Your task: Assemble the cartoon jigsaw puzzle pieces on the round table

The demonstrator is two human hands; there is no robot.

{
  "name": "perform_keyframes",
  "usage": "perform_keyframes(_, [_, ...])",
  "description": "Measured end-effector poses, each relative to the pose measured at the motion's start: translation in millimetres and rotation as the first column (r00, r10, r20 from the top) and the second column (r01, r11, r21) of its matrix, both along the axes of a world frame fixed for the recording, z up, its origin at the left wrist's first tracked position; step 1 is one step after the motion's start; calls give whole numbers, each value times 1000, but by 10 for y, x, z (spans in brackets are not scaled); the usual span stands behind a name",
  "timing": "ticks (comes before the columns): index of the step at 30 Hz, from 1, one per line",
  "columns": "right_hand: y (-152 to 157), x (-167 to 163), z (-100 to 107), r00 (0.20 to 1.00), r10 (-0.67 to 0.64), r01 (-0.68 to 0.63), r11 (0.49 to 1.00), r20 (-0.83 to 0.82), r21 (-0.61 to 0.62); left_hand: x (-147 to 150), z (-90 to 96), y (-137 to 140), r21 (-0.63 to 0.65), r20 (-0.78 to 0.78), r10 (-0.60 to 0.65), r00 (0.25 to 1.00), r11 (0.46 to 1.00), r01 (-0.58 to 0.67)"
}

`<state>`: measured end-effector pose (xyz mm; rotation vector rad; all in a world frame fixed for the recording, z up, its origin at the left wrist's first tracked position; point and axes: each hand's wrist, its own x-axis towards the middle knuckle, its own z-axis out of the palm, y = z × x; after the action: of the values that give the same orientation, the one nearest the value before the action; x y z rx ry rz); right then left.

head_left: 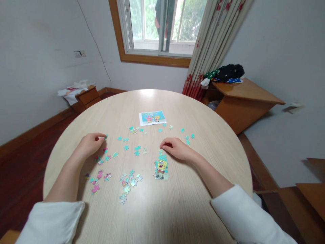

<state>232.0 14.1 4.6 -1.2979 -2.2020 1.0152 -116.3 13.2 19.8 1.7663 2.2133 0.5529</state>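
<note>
My left hand (91, 144) is over the left side of the table, with thumb and index finger closed on a small teal puzzle piece (106, 136). My right hand (175, 148) has its fingers curled together just above the partly joined puzzle (161, 167), which shows a yellow square cartoon character. A pale green and teal piece (160, 152) lies right below those fingertips; whether they grip anything is hidden. Pink and teal loose pieces (100, 174) lie near my left forearm. Another loose group (127, 189) spreads to the left of the joined part.
A printed reference picture (153, 118) lies toward the far side of the round table (193, 206). More teal pieces (137, 148) are scattered mid-table, and several others (188, 138) lie beyond my right hand. A wooden cabinet (243, 98) with cloths stands at the right.
</note>
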Motion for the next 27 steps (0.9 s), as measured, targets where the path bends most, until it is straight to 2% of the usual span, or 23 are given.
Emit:
perform_keyframes(4, [-13,-11,27,1000,-4,4,1000,10,-4,230,-18,-8,174,4,49,999,984,-48])
perform_keyframes(7, [-17,-16,39,1000,-10,10,1000,14,-1,454,-92,53,244,-25,-106,994,964,109])
perform_keyframes(10, [-12,-15,41,1000,-11,11,1000,13,3,650,-188,133,204,-126,-291,948,928,312])
perform_keyframes(13, [0,-9,24,1000,-4,4,1000,11,8,789,-267,163,113,-202,-369,907,911,396])
perform_keyframes(16, [10,-7,-7,1000,-3,3,1000,0,8,859,-307,148,35,-243,-413,878,901,433])
perform_keyframes(21, [22,3,-28,996,-5,5,1000,-88,-3,840,-283,126,65,-308,-389,868,902,427])
perform_keyframes(24, [80,86,-8,975,-87,88,996,-205,-4,790,-261,129,87,-319,-387,865,897,433])
perform_keyframes(27, [198,296,9,935,-225,242,970,-273,28,743,-271,138,124,-300,-368,880,899,419])
